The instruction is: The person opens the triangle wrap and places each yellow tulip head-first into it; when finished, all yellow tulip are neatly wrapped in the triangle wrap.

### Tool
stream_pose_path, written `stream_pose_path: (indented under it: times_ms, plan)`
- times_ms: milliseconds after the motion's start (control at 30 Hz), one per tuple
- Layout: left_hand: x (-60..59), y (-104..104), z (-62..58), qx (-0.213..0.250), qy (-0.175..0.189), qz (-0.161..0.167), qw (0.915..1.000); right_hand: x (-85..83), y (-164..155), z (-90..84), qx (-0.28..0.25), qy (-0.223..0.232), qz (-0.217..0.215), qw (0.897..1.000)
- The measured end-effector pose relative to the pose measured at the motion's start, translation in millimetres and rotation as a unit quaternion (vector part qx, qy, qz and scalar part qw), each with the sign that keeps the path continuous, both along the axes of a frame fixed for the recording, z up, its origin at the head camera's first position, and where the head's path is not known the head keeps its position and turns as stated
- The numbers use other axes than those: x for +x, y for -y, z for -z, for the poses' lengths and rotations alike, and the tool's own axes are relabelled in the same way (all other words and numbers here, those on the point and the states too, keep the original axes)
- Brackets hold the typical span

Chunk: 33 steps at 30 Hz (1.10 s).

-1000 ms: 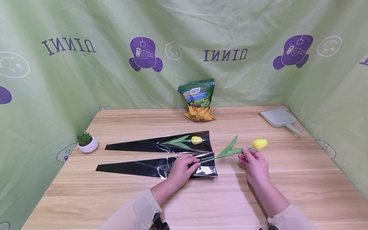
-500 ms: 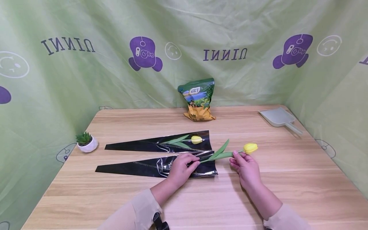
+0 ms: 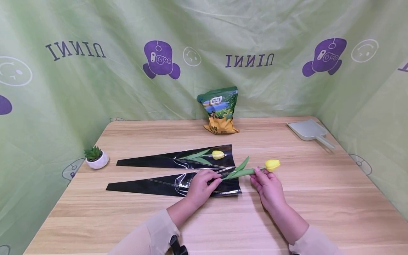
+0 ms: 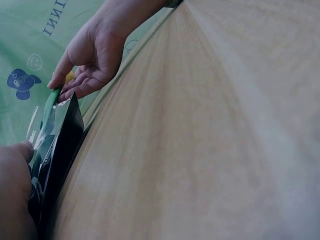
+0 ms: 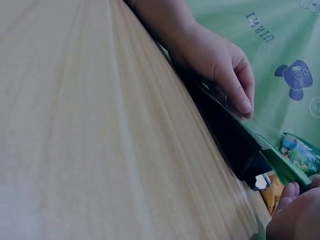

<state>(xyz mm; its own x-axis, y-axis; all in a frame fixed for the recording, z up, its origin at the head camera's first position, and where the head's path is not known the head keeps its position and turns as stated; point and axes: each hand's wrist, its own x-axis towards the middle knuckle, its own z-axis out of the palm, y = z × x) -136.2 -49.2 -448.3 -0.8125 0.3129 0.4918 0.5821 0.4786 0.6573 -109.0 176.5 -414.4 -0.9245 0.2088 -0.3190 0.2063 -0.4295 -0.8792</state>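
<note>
My right hand (image 3: 271, 187) pinches a yellow tulip (image 3: 272, 165) by its stem and leaf just below the bloom. The tulip's lower stem reaches leftward into the mouth of the nearer black flower sleeve (image 3: 137, 186), which has a clear front. At that mouth my left hand (image 3: 202, 189) pinches the sleeve's clear film (image 5: 270, 131) and lifts it off the black back. Its fingers cover part of the sleeve and stem. Behind lies a second flower sleeve (image 3: 143, 162) with another yellow tulip (image 3: 218, 155) inside, flat on the table.
A green and orange bag (image 3: 220, 113) stands at the back of the wooden table (image 3: 318, 205). The grey dustpan (image 3: 308, 130) lies at the back right. On the left edge sits a small potted succulent (image 3: 97, 160). Green printed cloth (image 3: 255, 28) surrounds the table.
My right hand has moved left with the tulip, sliding its stem and leaves further into the nearer sleeve. The left hand stays in place at the sleeve's mouth.
</note>
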Motion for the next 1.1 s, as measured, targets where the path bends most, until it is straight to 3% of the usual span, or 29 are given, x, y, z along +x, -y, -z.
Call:
stream_pose_path:
  times_ms: [200,400,667,900,1100]
  plan:
    - [-0.4,0,0.3,0.002,-0.009,-0.001,1.0000,0.6,-7,-4.4,-0.011,-0.003,-0.010,1.000]
    - [-0.4,0,0.6,0.001,-0.011,0.000,0.9999,-0.3,-18,-4.6,-0.015,-0.029,0.012,0.999]
    - [0.0,0,1.3,-0.001,-0.005,0.001,1.0000,0.8,-33,-1.1,0.007,-0.056,0.012,0.998]
    - [-0.6,0,2.8,-0.003,-0.010,0.001,0.9999,-0.7,-56,1.3,0.036,-0.084,-0.047,0.995]
    - [0.0,0,1.9,-0.007,-0.014,-0.001,0.9999,-2.9,-82,3.1,0.105,-0.115,-0.124,0.980]
